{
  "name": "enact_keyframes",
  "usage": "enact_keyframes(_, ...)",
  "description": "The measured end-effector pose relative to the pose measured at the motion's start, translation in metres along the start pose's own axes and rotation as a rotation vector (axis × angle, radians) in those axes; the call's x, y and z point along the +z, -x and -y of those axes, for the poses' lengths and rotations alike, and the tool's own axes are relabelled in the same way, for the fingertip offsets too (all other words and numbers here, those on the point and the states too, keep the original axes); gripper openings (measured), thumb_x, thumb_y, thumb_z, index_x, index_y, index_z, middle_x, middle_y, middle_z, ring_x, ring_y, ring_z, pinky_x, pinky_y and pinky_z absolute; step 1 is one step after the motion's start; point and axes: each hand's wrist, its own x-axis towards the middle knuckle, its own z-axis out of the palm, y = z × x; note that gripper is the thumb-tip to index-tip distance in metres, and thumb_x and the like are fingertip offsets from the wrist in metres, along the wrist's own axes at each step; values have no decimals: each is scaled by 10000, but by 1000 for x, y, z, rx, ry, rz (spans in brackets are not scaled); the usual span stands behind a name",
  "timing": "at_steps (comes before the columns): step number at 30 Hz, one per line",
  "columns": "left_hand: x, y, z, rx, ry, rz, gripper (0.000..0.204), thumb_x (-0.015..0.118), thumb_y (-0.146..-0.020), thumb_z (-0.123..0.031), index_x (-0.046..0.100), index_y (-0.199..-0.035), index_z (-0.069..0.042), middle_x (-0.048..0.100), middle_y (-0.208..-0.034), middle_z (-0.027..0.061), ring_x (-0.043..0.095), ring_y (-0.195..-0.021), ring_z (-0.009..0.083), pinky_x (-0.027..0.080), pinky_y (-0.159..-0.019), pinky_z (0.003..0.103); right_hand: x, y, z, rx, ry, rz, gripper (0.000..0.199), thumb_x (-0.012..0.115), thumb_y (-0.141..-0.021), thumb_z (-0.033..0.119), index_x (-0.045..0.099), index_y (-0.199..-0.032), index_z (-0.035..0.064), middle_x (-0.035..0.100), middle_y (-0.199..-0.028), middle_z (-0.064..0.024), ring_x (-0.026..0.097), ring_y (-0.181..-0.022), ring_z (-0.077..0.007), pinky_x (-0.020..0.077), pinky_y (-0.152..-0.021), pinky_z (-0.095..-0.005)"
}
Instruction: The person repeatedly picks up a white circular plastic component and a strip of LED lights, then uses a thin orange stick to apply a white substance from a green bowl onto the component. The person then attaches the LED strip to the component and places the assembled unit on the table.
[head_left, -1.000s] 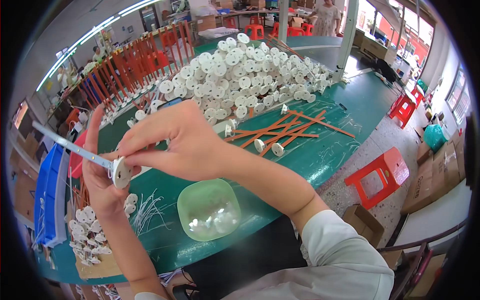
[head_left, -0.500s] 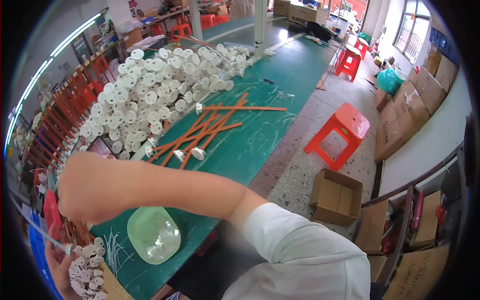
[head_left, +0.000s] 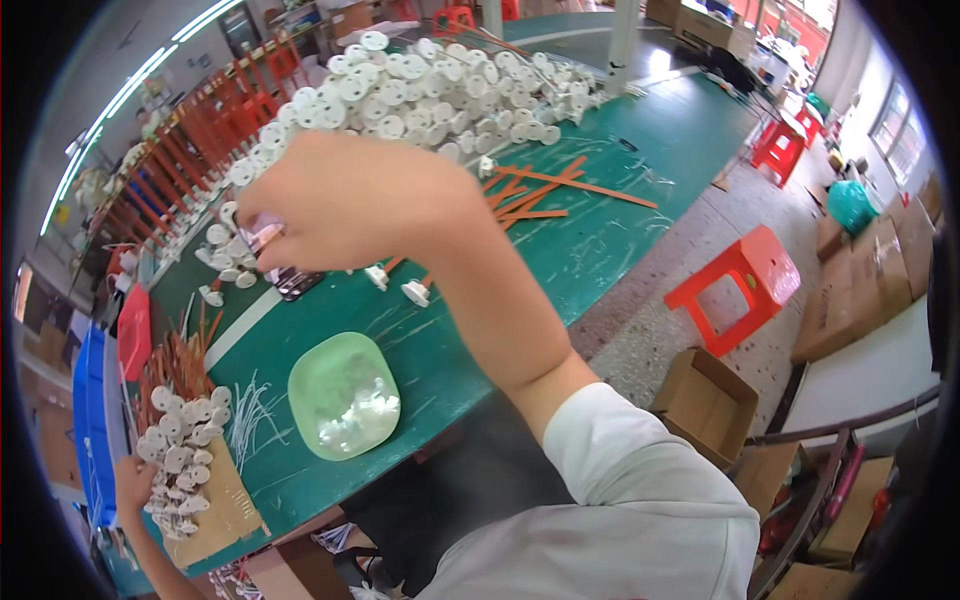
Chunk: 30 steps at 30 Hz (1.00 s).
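Observation:
My right hand (head_left: 335, 200) reaches across the green table, its fingers curled down and pinched. What they hold, if anything, is hidden behind the hand. Just below the fingertips lies a dark, flat, rectangular object (head_left: 294, 284). Beyond it spreads a big heap of white round plastic pieces with holes (head_left: 400, 95). At the lower left, my left hand (head_left: 135, 482) is at the edge of a smaller pile of the same white pieces (head_left: 180, 450), on a cardboard sheet (head_left: 225, 500). Its fingers are bent against the pile; a grip on one piece cannot be made out.
A pale green tray (head_left: 320, 400) holds small shiny bits. Beside it lie thin white strips (head_left: 255, 420) and a bundle of brown strips (head_left: 175, 365). Brown sticks (head_left: 540, 200) cross on the table. A blue bin (head_left: 92, 430) stands left; a red stool (head_left: 740, 285) and open carton (head_left: 705, 400) stand right.
My right hand has moved away from me, from the near left to beside the heap. My left hand has gone to the small pile; the thin white rod by it earlier no longer shows clearly. The view has shifted.

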Motion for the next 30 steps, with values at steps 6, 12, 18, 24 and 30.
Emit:
enact_keyframes(6,6,-14,32,86,-217,-175,376,656,-783,-268,701,-886,90,687,-851,276,663,-844,436,499,-821,464,-1,-1,-5,11,-39,7,323,702,-857,263,707,-1131,92,717,-840,-185,692,-829,-375,552,-770,-447)
enact_keyframes(12,0,-13,-12,109,-239,-261,527,519,-982,-428,708,-878,53,645,-822,326,635,-774,500,457,-698,565,0,-5,-15,-199,19,-32,347,718,-872,256,689,-1164,71,720,-913,-188,705,-831,-333,552,-780,-431)
enact_keyframes(18,-5,-5,-6,161,-225,-338,423,578,-932,-349,714,-873,47,660,-830,315,660,-815,478,518,-774,531,-4,7,-2,14,-113,8,381,742,-854,187,681,-1222,111,692,-895,-110,658,-830,-206,514,-789,-342)
enact_keyframes(24,-31,41,-36,68,-75,-507,343,583,-929,-277,731,-971,30,690,-854,278,676,-822,448,535,-795,490,-8,11,6,25,-85,8,395,740,-851,123,682,-1241,125,676,-982,-61,621,-945,-158,483,-868,-333)
enact_keyframes(30,-58,78,-43,42,-99,-652,331,597,-943,-271,729,-1036,18,709,-853,237,696,-794,391,532,-753,452,-9,15,3,-7,-51,-8,414,735,-849,106,677,-1258,133,669,-1030,-45,606,-966,-146,470,-890,-329)
